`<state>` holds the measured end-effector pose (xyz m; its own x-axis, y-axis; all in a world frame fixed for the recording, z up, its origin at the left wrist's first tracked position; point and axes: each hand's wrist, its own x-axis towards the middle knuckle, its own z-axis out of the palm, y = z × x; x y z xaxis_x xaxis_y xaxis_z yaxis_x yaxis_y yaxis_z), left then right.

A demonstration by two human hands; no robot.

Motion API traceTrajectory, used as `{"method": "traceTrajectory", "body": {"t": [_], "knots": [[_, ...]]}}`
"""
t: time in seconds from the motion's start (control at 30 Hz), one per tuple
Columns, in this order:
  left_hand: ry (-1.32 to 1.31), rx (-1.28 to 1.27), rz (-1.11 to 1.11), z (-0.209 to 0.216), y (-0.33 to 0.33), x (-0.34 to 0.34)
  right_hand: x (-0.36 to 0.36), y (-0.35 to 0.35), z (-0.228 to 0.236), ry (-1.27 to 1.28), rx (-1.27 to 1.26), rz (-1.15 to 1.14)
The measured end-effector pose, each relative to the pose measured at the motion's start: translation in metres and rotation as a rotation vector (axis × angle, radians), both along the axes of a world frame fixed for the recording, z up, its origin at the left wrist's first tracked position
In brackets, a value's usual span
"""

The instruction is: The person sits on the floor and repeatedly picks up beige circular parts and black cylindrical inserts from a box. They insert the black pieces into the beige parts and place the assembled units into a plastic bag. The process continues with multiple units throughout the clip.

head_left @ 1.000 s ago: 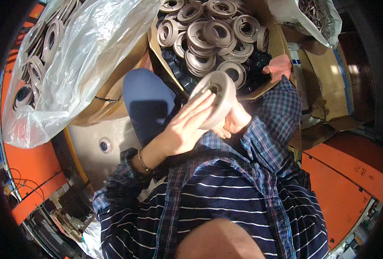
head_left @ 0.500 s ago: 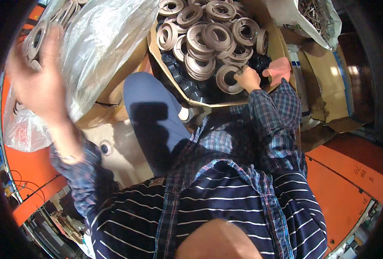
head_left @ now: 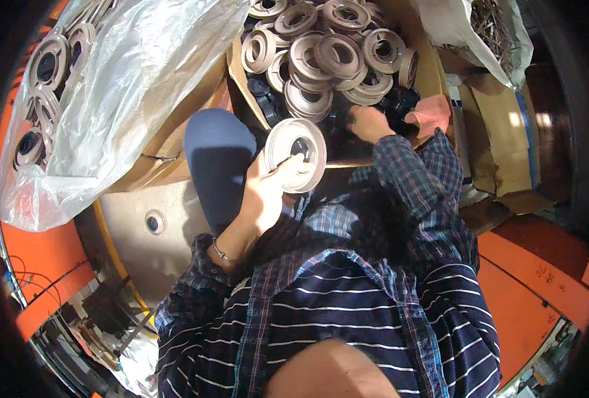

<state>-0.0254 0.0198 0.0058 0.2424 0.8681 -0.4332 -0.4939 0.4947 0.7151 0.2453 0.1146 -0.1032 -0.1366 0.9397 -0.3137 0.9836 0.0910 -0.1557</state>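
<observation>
A round beige ring-shaped part [head_left: 315, 167], with something black showing in its centre hole, is in my left hand [head_left: 262, 199]. The thumb lies across the ring, which is held up just off the near edge of a cardboard box [head_left: 357, 164]. My right hand [head_left: 372, 125] reaches into that box, fingers bent together down among small black plastic parts [head_left: 400, 99]. What those fingers grip, if anything, I cannot make out. Right beyond it lies a heap of similar beige rings [head_left: 337, 56].
At the left, a clear plastic bag [head_left: 155, 73] holds more beige rings [head_left: 49, 63]. A pink cloth-like piece [head_left: 430, 114] hangs at the box's right side. A white bag of thin metal-like pieces [head_left: 490, 30] stands far right, near opened cardboard [head_left: 500, 126].
My left hand has swung from the plastic bag to the front of the box and now holds a ring. My right hand has left the ring it touched and shifted slightly left among black parts.
</observation>
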Motion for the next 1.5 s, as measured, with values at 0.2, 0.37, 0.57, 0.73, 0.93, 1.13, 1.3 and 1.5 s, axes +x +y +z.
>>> {"method": "traceTrajectory", "body": {"t": [0.2,0.37,0.57,0.73,0.93,1.13,1.3,1.5], "knots": [[-0.096,-0.181,0.062,-0.007,-0.013,-0.001,-0.002,-0.004,-0.07,-0.446,0.109,0.264],[-0.135,-0.071,0.061,0.001,-0.011,0.003,0.004,-0.007,-0.031,-0.211,0.205,0.239],[-0.202,-0.051,0.085,0.007,-0.002,0.008,-0.029,-0.037,0.085,0.693,0.501,0.099],[-0.254,0.008,0.003,0.011,-0.006,0.006,-0.073,-0.094,0.134,0.956,0.354,0.209],[-0.149,0.092,-0.073,0.017,-0.012,0.001,-0.074,-0.109,0.14,1.118,0.142,-0.057],[0.198,0.269,-0.154,0.029,-0.018,0.006,-0.07,-0.113,0.141,0.852,0.403,0.127],[0.695,0.572,-0.224,0.027,-0.034,0.013,-0.076,-0.12,0.13,1.404,0.079,-0.419],[0.661,0.537,-0.316,0.013,-0.03,0.012,-0.067,-0.116,0.128,1.473,-0.395,-0.728]]}}
